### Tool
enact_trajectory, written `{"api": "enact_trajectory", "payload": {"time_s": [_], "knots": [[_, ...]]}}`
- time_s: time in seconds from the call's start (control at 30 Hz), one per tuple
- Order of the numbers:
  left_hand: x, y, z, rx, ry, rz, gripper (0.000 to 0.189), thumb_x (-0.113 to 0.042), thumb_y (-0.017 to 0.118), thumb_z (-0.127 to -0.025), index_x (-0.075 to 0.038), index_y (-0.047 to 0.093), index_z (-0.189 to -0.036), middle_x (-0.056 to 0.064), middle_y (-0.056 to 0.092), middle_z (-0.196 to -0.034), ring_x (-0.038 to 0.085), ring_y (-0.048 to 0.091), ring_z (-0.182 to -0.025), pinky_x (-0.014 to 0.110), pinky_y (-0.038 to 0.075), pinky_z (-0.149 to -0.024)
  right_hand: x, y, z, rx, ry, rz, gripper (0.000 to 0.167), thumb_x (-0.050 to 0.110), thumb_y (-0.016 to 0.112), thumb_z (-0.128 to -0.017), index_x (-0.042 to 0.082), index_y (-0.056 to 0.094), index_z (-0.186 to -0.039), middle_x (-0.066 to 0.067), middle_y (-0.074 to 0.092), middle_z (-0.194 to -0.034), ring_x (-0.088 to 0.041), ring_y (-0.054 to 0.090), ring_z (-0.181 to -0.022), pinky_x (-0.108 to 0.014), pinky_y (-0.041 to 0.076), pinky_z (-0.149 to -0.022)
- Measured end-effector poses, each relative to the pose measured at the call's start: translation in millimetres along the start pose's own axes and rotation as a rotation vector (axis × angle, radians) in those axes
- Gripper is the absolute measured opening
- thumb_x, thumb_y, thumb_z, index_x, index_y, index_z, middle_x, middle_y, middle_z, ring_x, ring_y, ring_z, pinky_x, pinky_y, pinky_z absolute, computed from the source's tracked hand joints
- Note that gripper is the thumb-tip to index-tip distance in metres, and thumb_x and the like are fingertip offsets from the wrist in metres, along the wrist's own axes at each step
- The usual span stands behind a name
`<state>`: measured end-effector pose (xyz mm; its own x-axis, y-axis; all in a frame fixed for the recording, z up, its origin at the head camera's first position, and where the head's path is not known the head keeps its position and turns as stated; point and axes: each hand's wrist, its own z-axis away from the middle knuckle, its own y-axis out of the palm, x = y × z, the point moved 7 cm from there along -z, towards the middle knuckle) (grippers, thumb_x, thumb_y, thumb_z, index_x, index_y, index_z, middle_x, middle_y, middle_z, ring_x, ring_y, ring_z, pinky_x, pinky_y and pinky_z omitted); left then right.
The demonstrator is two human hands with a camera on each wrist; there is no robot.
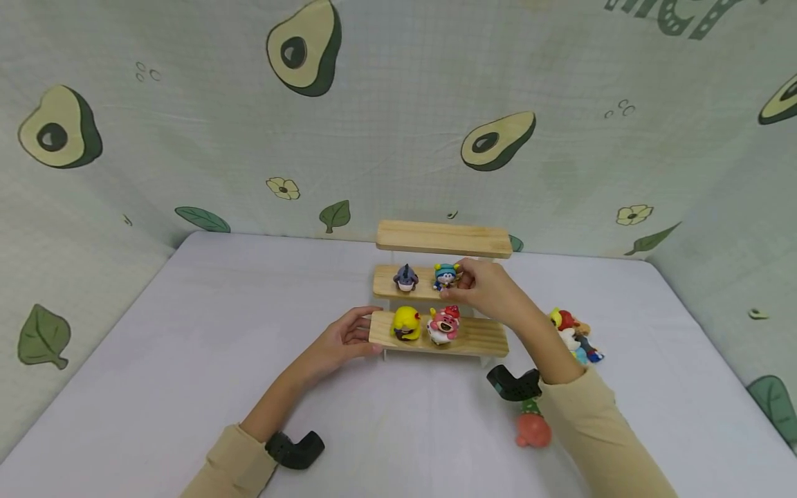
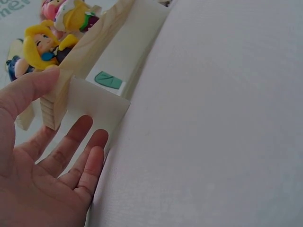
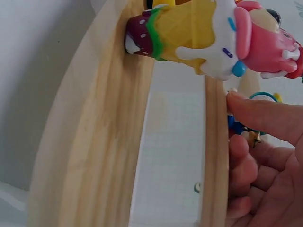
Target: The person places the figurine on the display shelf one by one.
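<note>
A tiered wooden display shelf (image 1: 479, 337) stands on the table with small toy figurines on it. My left hand (image 1: 339, 339) grips the left end of its lowest board, thumb on top (image 2: 52, 75) and fingers by the white side support (image 2: 102, 97). At the middle board, my right hand (image 1: 488, 287) pinches a blue-hatted figurine (image 1: 445, 277), mostly hidden by the fingers in the right wrist view. Left of it sits a grey-purple donkey figurine (image 1: 406, 279). A yellow-haired figurine (image 1: 406, 324) and a pink bear figurine (image 1: 443, 325) in an ice-cream cone stand on the lowest board.
Several figurines (image 1: 575, 339) lie in a pile right of the shelf, partly behind my right forearm. An orange-pink figurine (image 1: 533, 430) with a green top lies nearer, beside the right sleeve. The top board (image 1: 443, 238) stands highest at the back, before an avocado-print cloth (image 1: 386, 138).
</note>
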<state>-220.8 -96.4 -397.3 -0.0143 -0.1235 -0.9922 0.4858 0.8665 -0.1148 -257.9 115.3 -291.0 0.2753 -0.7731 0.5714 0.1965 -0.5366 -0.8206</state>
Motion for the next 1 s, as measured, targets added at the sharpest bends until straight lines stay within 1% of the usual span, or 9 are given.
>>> {"api": "enact_trajectory", "payload": {"time_s": [0.1,0.37,0.43,0.53,0.63,0.7,0.77,0.83,1.0], "knots": [[0.6,-0.8,0.1,-0.004,-0.005,-0.004,0.065,-0.016,0.071,-0.082,-0.012,0.039,-0.139,0.018,0.051,-0.123,0.021,0.057,-0.104,0.02,0.049,-0.083,0.0,0.9,-0.9,-0.009,0.004,-0.012,0.024,0.022,0.069,-0.084,0.006,0.053,-0.079,-0.002,0.049,-0.066,-0.015,0.041,-0.059,-0.025,0.034,-0.053],[0.7,-1.0,0.0,-0.003,-0.01,-0.004,0.065,-0.016,0.071,-0.082,-0.012,0.038,-0.139,0.017,0.051,-0.123,0.021,0.057,-0.104,0.02,0.049,-0.084,0.7,0.9,0.0,-0.034,0.023,0.0,0.025,0.024,0.068,-0.085,0.005,0.053,-0.08,-0.002,0.049,-0.065,-0.015,0.041,-0.059,-0.026,0.032,-0.054],[0.7,-1.0,0.0,-0.003,-0.011,-0.005,0.065,-0.016,0.071,-0.082,-0.012,0.038,-0.139,0.017,0.051,-0.123,0.02,0.057,-0.104,0.02,0.049,-0.084,0.1,0.6,0.7,-0.036,0.026,-0.009,0.025,0.024,0.068,-0.085,0.003,0.055,-0.086,-0.003,0.051,-0.067,-0.015,0.042,-0.06,-0.026,0.033,-0.054],[0.7,-0.6,0.1,-0.002,-0.011,-0.007,0.065,-0.016,0.07,-0.083,-0.012,0.038,-0.139,0.017,0.051,-0.123,0.02,0.056,-0.104,0.02,0.049,-0.084,-1.7,-1.6,5.9,-0.036,0.047,-0.062,0.028,0.02,0.065,-0.086,-0.002,0.057,-0.102,-0.005,0.054,-0.074,-0.015,0.045,-0.064,-0.026,0.037,-0.057],[0.7,0.5,-0.5,0.004,-0.007,-0.006,0.064,-0.015,0.07,-0.083,-0.011,0.038,-0.139,0.018,0.051,-0.123,0.021,0.056,-0.104,0.02,0.048,-0.084,-4.1,-5.9,17.6,-0.055,0.067,-0.141,0.032,0.012,0.06,-0.089,-0.004,0.053,-0.116,-0.009,0.058,-0.085,-0.016,0.051,-0.074,-0.024,0.043,-0.064],[0.8,1.0,-0.8,0.006,-0.007,-0.002,0.064,-0.015,0.07,-0.083,-0.01,0.038,-0.139,0.019,0.051,-0.123,0.021,0.056,-0.104,0.02,0.048,-0.084,-5.7,-6.9,28.1,-0.056,0.077,-0.201,0.031,0.007,0.056,-0.089,-0.004,0.051,-0.118,-0.012,0.058,-0.093,-0.018,0.053,-0.081,-0.023,0.045,-0.069],[0.9,1.3,-0.8,0.006,-0.009,-0.001,0.064,-0.015,0.07,-0.083,-0.01,0.038,-0.139,0.019,0.051,-0.123,0.021,0.056,-0.104,0.02,0.048,-0.084,-6.7,-5.8,39.0,-0.041,0.085,-0.256,0.031,0.005,0.056,-0.089,-0.004,0.05,-0.118,-0.013,0.057,-0.1,-0.019,0.053,-0.088,-0.022,0.047,-0.075],[0.9,1.4,-0.5,0.005,-0.013,-0.003,0.064,-0.016,0.07,-0.083,-0.011,0.038,-0.139,0.018,0.051,-0.123,0.021,0.056,-0.104,0.02,0.048,-0.084,-7.3,-1.7,48.6,-0.002,0.095,-0.308,0.034,0.006,0.059,-0.088,-0.004,0.049,-0.118,-0.015,0.057,-0.105,-0.021,0.053,-0.092,-0.023,0.047,-0.079],[0.9,0.3,0.7,-0.003,-0.027,-0.007,0.065,-0.017,0.07,-0.082,-0.014,0.038,-0.138,0.016,0.052,-0.123,0.021,0.056,-0.105,0.021,0.049,-0.084,-9.5,17.4,61.1,0.084,0.092,-0.325,0.042,0.017,0.067,-0.085,-0.003,0.052,-0.119,-0.014,0.058,-0.111,-0.023,0.054,-0.099,-0.034,0.049,-0.086]]}}
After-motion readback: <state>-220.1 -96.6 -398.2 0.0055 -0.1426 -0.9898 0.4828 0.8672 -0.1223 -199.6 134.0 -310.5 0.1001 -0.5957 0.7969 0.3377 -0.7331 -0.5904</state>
